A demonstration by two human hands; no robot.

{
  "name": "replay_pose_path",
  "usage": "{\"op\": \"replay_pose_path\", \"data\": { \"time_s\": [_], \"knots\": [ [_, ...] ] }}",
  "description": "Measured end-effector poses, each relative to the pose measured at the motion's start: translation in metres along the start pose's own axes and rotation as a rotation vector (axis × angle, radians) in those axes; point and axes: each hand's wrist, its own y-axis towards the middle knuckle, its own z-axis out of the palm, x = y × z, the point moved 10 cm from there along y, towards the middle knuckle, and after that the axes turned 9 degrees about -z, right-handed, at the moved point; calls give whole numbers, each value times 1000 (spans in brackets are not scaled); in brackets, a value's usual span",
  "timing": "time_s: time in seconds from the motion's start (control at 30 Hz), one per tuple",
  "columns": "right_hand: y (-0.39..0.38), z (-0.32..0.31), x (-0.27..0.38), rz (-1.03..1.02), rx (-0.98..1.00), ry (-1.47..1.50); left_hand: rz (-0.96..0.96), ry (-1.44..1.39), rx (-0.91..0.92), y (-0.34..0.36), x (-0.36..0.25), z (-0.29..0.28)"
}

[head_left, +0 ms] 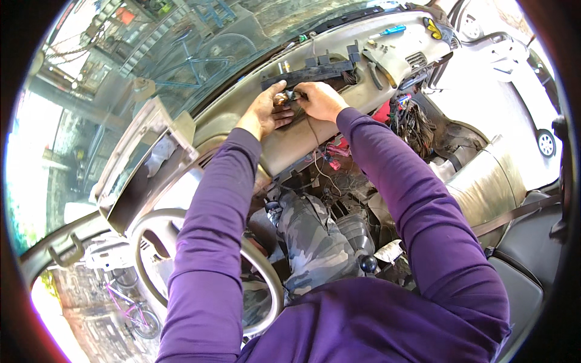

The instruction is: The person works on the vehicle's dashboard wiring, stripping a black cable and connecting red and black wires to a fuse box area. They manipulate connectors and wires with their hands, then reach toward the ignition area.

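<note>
Both hands meet over the opening in the beige dashboard (290, 148). My left hand (264, 114) is curled, thumb up, around a small shiny copper-coloured piece (280, 98) with a dark end; its exact kind does not show. My right hand (321, 100) pinches at the dark end, fingertips close to the left ones. A thin wire (313, 134) hangs below the right hand and runs down toward the footwell. Just beyond the fingers lies a long black plastic bracket (311, 72) along the edge of the opening. The fingers partly hide the piece.
Pliers (374, 71), a blue screwdriver (393, 29) and a yellow-and-black object (432, 28) lie on the dashboard top. Loose wiring (417, 126) and red connectors (334, 162) hang below. The steering wheel (275, 279), gear knob (367, 263) and loosened instrument hood (148, 130) are nearby.
</note>
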Motion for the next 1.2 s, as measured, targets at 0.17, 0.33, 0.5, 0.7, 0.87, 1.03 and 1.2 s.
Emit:
{"op": "replay_pose_path", "data": {
  "time_s": [0.17,0.33,0.5,0.7,0.87,1.03,1.2],
  "knots": [
    [-20,-24,10,83,-291,-158,163,-184,148,2,3,3],
    [-78,-7,69,325,27,168,315,-107,125,1,2,10],
    [-185,109,180,-39,890,172,659,272,-260,-6,-16,20],
    [-160,147,233,-58,408,453,419,142,-528,-21,-1,27],
    [-183,266,202,347,541,666,338,8,-491,-22,5,25],
    [-219,302,251,844,670,997,271,-69,-577,-5,9,18],
    [-212,278,225,640,614,676,479,36,-479,-18,3,41]
  ]
}}
